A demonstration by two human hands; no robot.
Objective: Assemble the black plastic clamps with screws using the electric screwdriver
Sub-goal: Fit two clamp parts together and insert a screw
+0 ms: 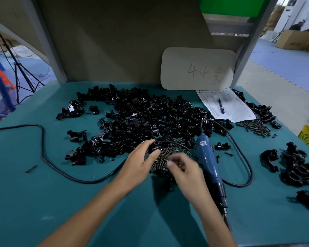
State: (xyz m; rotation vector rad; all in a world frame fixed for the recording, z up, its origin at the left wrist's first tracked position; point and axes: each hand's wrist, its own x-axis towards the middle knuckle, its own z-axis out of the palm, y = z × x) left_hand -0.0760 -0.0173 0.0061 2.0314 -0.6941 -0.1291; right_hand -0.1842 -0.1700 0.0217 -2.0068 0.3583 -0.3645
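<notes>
- While the left hand (141, 163) curls its thumb and fingers round a black plastic clamp piece (154, 147), it holds that piece at the far-left edge of a small pile of dark metal screws (163, 157) on the teal table top (43, 202).
- The right hand (184, 172) is over the near-right side of the same pile with its fingers bent. It is motion-blurred, so I cannot tell whether it pinches a screw.
- A blue corded electric screwdriver (208, 157) lies on the table just right of the right hand, untouched, its bit end toward the near edge.
- A black power cable (43, 157) snakes across the table to the left edge.
- A wide heap of loose black clamp parts (141, 118) fills the table beyond both hands.
- A second scatter of screws (257, 126) lies far right, and a cluster of black clamps (300, 168) lies near the right edge.
- A black pen (221, 106) rests on a printed paper sheet (239, 111), below a rounded cardboard card marked 44 (197, 68).
</notes>
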